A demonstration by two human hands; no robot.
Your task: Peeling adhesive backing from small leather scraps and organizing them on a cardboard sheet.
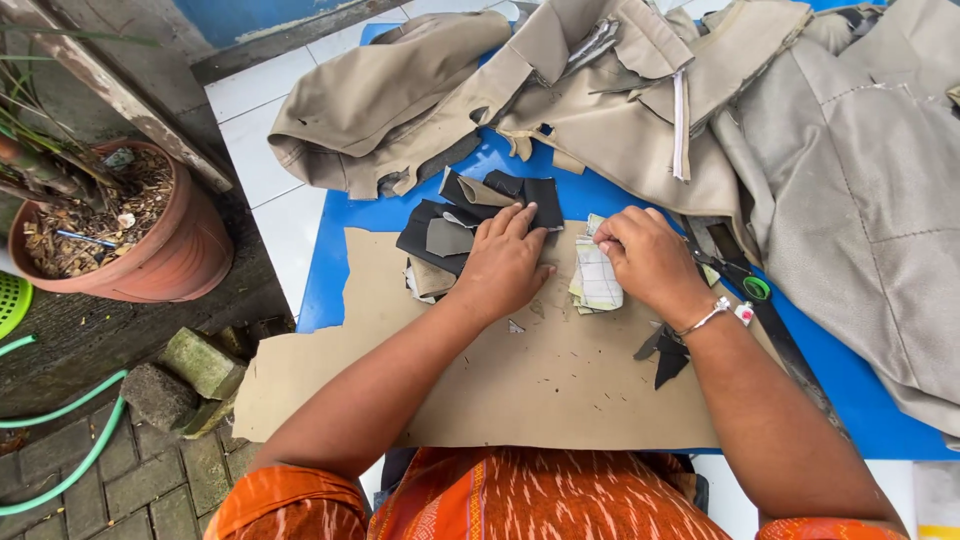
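— What have my hands got?

— My left hand point(503, 262) lies flat, fingers spread, pressing the dark scraps point(450, 232) onto the brown paper point(520, 380). My right hand point(645, 258) is curled, its fingertips pinching the checked pieces point(597, 278), which sit on the paper between both hands.

— And around them?

— Beige cloth point(640, 110) is heaped at the far side of the blue table point(330, 280); scissors point(735, 270) lie just beside my right wrist. A plant pot point(150, 250) stands on the ground to the left.

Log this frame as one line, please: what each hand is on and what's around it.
left hand: flat on dark fabric scraps | right hand: grasping checked paper pieces | surface: brown paper sheet on blue table | nearby: beige garments, scissors
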